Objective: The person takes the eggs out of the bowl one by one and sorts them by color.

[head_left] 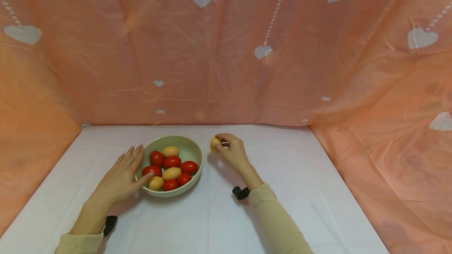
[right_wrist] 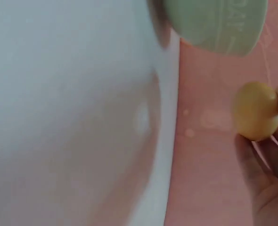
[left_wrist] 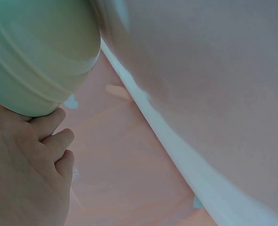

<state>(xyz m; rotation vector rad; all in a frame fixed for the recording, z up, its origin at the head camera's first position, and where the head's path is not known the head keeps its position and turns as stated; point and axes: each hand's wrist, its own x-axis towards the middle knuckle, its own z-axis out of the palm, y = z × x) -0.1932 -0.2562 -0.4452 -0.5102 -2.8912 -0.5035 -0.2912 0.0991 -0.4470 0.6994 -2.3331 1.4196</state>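
A pale green bowl (head_left: 190,147) holds several oval red tomatoes (head_left: 172,162) and several yellow tomatoes (head_left: 171,173). My left hand (head_left: 120,179) rests against the bowl's left side, its fingers extended along the outside and the thumb reaching over the rim. In the left wrist view, the fingers touch the bowl's outer wall (left_wrist: 40,61); the thumb is hidden there. To the right of the bowl, my right hand (head_left: 233,152) pinches a yellow tomato (right_wrist: 256,111) between thumb and fingers. That tomato is held apart from the bowl, and a shadow falls on the cloth below.
A white cloth (head_left: 300,214) covers the table. An orange-pink sheet with white hearts (head_left: 229,89) hangs behind it and along both sides. Black straps or devices (head_left: 241,193) sit at both wrists.
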